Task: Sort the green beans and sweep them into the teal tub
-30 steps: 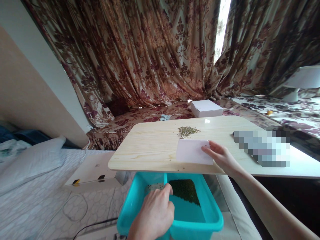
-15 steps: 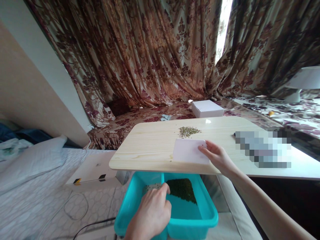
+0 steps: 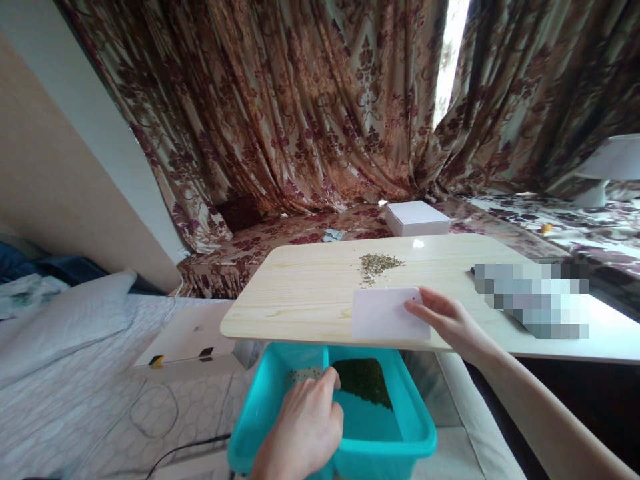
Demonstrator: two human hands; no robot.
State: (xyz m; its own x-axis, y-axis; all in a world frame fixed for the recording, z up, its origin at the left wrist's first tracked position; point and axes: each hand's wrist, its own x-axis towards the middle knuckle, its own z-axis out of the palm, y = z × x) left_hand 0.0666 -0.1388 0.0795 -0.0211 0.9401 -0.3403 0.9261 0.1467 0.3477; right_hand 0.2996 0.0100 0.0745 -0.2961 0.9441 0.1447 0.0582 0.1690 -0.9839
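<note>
My right hand (image 3: 447, 317) pinches a thin white plastic card (image 3: 383, 315) by its right end, low over the front edge of the wooden tabletop (image 3: 290, 287). Behind the card lies a loose heap of small greenish seeds (image 3: 379, 265), a few strewn towards the card. Below the table edge is a teal two-part bin (image 3: 423, 427). My left hand (image 3: 307, 423) is closed on the bin's middle divider, its fingertips partly hidden. Dark green seeds (image 3: 365, 381) cover part of the right compartment. In the left one are whitish bits with dark specks (image 3: 305, 374).
A blurred-out object (image 3: 535, 300) lies on the table's right side. Behind the table stands a white box (image 3: 417, 217), before patterned curtains. To the left, a bed holds a flat white case (image 3: 187, 337) and cables (image 3: 190, 450). A lamp (image 3: 613, 160) stands far right.
My right hand has drawn the card towards me and slightly right, to the table's front edge. Some seeds now trail nearer the card. My left hand stays on the bin.
</note>
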